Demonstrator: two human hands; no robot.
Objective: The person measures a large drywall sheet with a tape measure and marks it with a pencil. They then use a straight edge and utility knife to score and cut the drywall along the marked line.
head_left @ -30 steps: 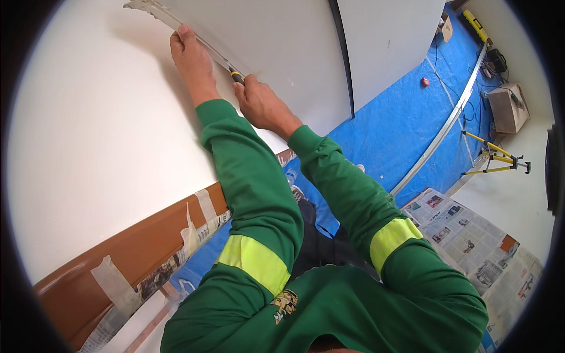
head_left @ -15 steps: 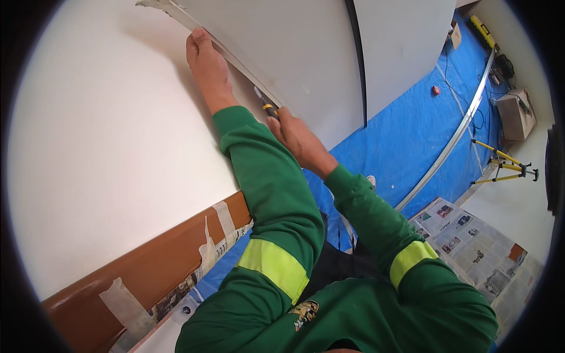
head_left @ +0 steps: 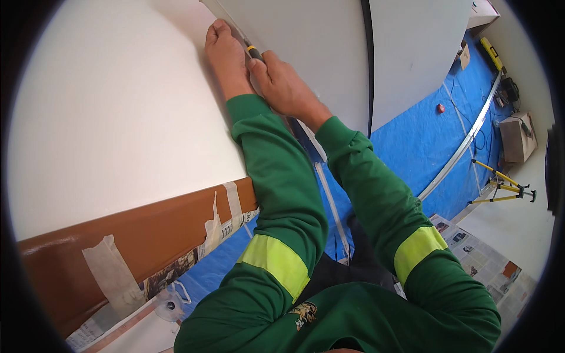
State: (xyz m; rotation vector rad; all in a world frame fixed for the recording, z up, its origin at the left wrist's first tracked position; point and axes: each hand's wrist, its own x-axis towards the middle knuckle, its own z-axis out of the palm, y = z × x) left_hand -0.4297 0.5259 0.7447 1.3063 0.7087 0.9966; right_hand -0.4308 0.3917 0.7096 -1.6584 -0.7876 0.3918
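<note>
Knife (head_left: 254,53) with the yellow-and-black handle sits in the wall corner where our two white walls meet, its long axis running up along that seam. We have our right hand (head_left: 285,85) clamped around the handle from below, while our left hand (head_left: 226,56) lies flat on the left wall (head_left: 118,106), fingers together, touching just beside the blade and nearer its tip

Bright even daylight, sharp focus, soft shadows, fisheye-bent dark rim.
</note>
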